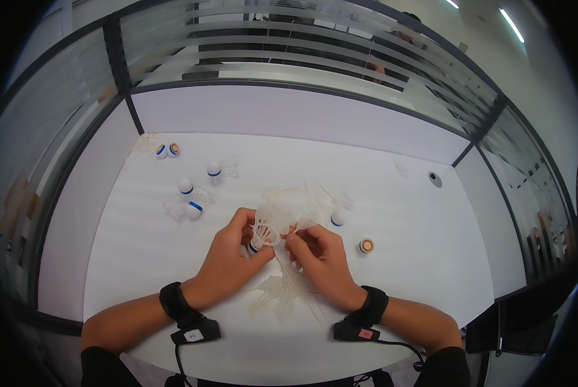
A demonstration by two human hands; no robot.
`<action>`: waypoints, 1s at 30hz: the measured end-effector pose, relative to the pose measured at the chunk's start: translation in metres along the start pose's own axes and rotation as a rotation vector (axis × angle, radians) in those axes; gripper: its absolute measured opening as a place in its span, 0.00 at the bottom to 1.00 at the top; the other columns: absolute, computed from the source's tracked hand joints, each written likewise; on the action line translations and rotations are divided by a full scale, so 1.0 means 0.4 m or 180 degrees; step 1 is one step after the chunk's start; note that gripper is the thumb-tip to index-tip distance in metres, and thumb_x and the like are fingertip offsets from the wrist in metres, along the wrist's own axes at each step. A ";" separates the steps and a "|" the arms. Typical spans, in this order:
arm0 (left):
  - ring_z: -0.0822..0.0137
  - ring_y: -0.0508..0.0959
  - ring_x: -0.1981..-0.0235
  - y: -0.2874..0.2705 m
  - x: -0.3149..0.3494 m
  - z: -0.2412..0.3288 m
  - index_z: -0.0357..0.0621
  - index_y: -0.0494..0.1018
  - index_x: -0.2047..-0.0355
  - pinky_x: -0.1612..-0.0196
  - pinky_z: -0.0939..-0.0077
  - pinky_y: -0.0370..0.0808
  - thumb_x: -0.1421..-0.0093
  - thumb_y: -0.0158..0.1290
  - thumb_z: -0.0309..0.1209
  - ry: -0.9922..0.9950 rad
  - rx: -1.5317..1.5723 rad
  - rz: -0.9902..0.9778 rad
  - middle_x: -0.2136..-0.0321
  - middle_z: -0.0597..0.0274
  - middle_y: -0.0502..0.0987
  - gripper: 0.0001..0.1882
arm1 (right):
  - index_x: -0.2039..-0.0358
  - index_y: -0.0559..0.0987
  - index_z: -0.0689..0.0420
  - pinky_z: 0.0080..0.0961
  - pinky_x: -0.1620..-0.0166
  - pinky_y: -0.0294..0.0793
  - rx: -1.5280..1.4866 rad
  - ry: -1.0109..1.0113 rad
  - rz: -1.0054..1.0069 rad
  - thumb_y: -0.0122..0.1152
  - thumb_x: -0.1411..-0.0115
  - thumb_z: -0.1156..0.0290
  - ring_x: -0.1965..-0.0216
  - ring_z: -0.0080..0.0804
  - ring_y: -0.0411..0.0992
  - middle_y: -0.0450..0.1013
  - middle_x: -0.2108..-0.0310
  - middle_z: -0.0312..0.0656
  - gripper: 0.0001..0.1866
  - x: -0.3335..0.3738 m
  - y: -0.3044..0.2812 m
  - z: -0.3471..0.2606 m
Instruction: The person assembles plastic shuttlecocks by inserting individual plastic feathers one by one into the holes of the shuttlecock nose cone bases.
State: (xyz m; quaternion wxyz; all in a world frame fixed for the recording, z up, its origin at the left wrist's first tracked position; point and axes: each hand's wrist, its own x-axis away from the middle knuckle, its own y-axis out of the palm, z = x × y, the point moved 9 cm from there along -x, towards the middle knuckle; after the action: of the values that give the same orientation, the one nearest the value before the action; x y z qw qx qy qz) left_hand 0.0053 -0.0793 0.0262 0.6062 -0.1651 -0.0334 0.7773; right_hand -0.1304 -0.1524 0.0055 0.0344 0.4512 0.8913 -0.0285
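My left hand (232, 250) is closed around a small clear plastic container (263, 232) with a blue band, its open end tilted up. Several thin wooden sticks, like toothpicks, show inside it. Close by on the right, my right hand (319, 250) has its thumb and fingertips pinched together at a thin pale stick. What else lies within those fingers is hidden. Just beyond both hands lies crumpled translucent plastic (273, 211). Loose toothpicks (282, 293) are scattered on the table below and between the hands.
Blue-banded containers with white domed caps (185, 186) stand or lie at the left, others (162, 151) at the far left corner. One cap (338, 219) and a round tan-topped container (366, 246) sit at the right. A cable hole (435, 179) and low partitions (289, 109) border the white table (418, 284).
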 end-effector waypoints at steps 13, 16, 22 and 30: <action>0.75 0.72 0.74 -0.010 -0.015 -0.055 0.34 0.67 0.50 0.69 0.78 0.70 0.42 0.60 0.31 0.0092 -0.0010 0.0210 0.69 0.60 0.78 0.22 | 0.63 0.81 0.65 0.20 0.75 0.68 0.0682 -0.0981 0.0307 0.62 0.36 0.72 0.78 0.18 0.69 0.77 0.75 0.39 0.08 -0.022 -0.014 -0.043; 0.74 0.74 0.72 -0.021 -0.044 -0.052 0.34 0.67 0.50 0.69 0.77 0.72 0.41 0.60 0.32 0.0159 0.0057 0.0231 0.67 0.59 0.78 0.23 | 0.62 0.81 0.65 0.20 0.75 0.69 0.0730 -0.1096 0.0330 0.61 0.36 0.72 0.78 0.18 0.71 0.78 0.75 0.38 0.08 -0.021 -0.009 -0.061; 0.72 0.76 0.70 -0.028 -0.032 -0.043 0.35 0.66 0.49 0.67 0.75 0.75 0.41 0.61 0.34 -0.0021 -0.0216 0.0216 0.59 0.57 0.76 0.25 | 0.63 0.82 0.64 0.20 0.75 0.68 0.0702 -0.1022 0.0424 0.60 0.36 0.72 0.78 0.17 0.70 0.78 0.77 0.37 0.09 -0.017 -0.021 -0.038; 0.79 0.74 0.68 -0.026 -0.031 -0.044 0.37 0.65 0.47 0.67 0.83 0.71 0.38 0.59 0.30 0.0119 -0.0250 0.0227 0.60 0.63 0.76 0.22 | 0.63 0.82 0.64 0.19 0.77 0.66 0.0598 -0.0918 0.0342 0.60 0.35 0.71 0.80 0.16 0.68 0.76 0.76 0.36 0.09 -0.008 -0.009 -0.050</action>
State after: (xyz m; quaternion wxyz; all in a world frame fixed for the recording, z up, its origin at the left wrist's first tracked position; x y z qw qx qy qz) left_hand 0.0228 -0.0908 0.0148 0.5717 -0.2045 -0.0467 0.7932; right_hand -0.1320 -0.1555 0.0258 0.1211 0.4906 0.8452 -0.1741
